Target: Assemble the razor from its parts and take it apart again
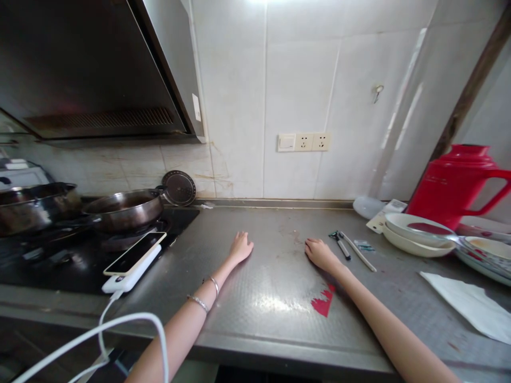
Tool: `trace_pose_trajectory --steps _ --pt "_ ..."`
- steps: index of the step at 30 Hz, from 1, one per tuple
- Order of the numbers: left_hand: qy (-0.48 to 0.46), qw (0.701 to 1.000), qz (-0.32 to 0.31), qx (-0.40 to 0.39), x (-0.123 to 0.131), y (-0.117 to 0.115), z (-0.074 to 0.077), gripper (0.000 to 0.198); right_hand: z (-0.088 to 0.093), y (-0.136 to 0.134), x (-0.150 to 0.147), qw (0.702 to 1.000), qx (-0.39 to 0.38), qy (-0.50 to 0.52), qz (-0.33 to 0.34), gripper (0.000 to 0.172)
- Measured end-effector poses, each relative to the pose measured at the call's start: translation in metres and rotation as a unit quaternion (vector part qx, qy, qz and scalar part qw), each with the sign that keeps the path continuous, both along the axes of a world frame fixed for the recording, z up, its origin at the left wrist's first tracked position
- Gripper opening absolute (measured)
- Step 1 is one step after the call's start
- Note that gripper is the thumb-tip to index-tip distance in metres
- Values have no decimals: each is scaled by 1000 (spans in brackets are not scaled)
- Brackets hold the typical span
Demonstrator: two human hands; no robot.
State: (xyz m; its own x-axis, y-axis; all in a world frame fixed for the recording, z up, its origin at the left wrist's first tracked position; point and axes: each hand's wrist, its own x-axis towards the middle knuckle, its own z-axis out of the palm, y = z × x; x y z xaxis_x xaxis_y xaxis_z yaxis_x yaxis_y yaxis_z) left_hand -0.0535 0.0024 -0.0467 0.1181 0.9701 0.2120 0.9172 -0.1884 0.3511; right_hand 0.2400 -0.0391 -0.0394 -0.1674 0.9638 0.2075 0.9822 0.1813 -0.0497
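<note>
My left hand (240,248) rests palm down on the steel countertop (275,276), left of the middle, with its thumb apart from the fingers and nothing held. Two bracelets circle that wrist. My right hand (319,252) also lies palm down on the counter, fingers loosely bent and pointing left, holding nothing. Just right of it lie a razor (344,249), a slim white stick (358,252) and a small clear-and-green packet (364,246). A torn red patch (324,301) sits on the steel near my right forearm.
On the left, two steel pans (123,210) stand on the black stove (91,268). A phone (136,254) lies on a white power bank (131,271), whose cable loops near my left arm. At right are stacked bowls (415,246), a red thermos (449,183) and white paper (471,303).
</note>
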Motion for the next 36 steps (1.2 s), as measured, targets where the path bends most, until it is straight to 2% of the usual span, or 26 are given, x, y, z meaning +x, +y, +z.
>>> trace_pose_trajectory --steps 5,9,11,15,18,22,26,30,36 --pt "-2 1000 2 -7 0 0 0 49 -2 3 1 1000 7 20 10 29" --pt "-4 1000 3 -4 0 1 -1 48 4 3 8 999 20 40 23 28" --pt "-4 1000 4 -4 -1 2 -1 48 11 2 19 997 60 51 -16 28" --pt "-2 1000 0 -5 0 2 -1 46 28 -3 52 982 112 49 -146 31" --pt "0 1000 4 -8 0 1 0 46 34 -9 74 975 86 29 -204 28" --pt "3 1000 9 -11 0 0 1 46 30 -12 86 965 14 43 -257 25" --pt "5 1000 11 -11 0 -1 2 46 23 -9 88 963 -29 46 -264 22" --pt "4 1000 8 -8 0 -1 2 47 20 -7 87 966 -30 37 -256 20" --pt "-24 1000 8 -1 1 -1 1 46 18 -7 82 971 -27 27 -235 27"
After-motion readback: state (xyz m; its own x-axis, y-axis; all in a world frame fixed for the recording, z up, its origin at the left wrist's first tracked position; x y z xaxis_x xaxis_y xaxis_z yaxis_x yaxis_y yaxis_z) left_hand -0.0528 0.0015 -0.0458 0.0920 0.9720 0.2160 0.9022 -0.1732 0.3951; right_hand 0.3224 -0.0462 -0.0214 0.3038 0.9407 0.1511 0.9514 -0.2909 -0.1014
